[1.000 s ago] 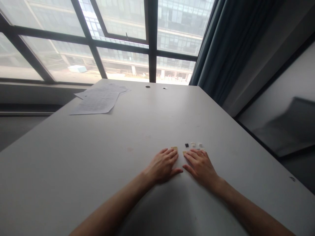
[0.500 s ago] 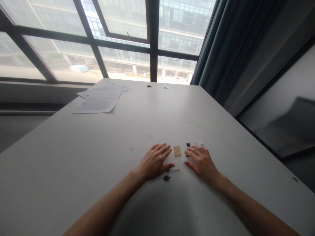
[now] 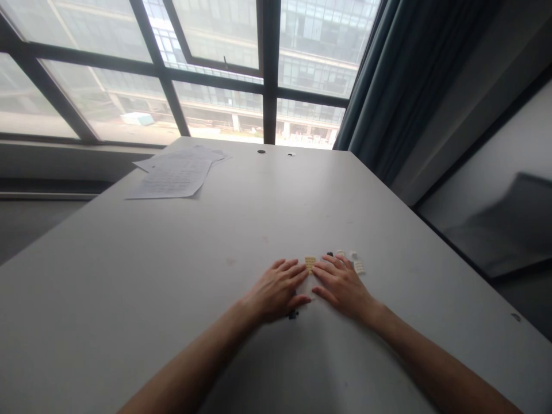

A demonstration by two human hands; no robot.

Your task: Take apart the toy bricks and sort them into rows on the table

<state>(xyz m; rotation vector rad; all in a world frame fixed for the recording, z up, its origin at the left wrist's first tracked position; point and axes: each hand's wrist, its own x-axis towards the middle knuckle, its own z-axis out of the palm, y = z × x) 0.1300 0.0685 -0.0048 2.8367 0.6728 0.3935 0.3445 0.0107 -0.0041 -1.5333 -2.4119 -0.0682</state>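
On the white tabletop, a tan studded building-block plate (image 3: 310,263) lies between my hands. My left hand (image 3: 278,290) rests palm down, fingers stretched out, their tips at the plate's near left side. From the right, my right hand (image 3: 342,287) reaches over the small pieces with its fingers extended and its fingertips at the plate's right edge. A black piece (image 3: 293,315) shows partly from under my left hand. Past my right hand sit a dark piece (image 3: 330,253), two small white pieces (image 3: 340,253) and a pale studded plate (image 3: 359,267). What lies beneath my palms is hidden.
Loose printed sheets (image 3: 172,175) lie at the table's far left. Two round spots, one a dark disc (image 3: 261,152), mark the far edge of the table (image 3: 129,270). Windows stand behind it, with a dark blue curtain (image 3: 375,103) at the right.
My right hand has moved left to the tan plate, uncovering the pale studded plate on its right. My left hand has shifted slightly right and nearer, partly covering the black piece.
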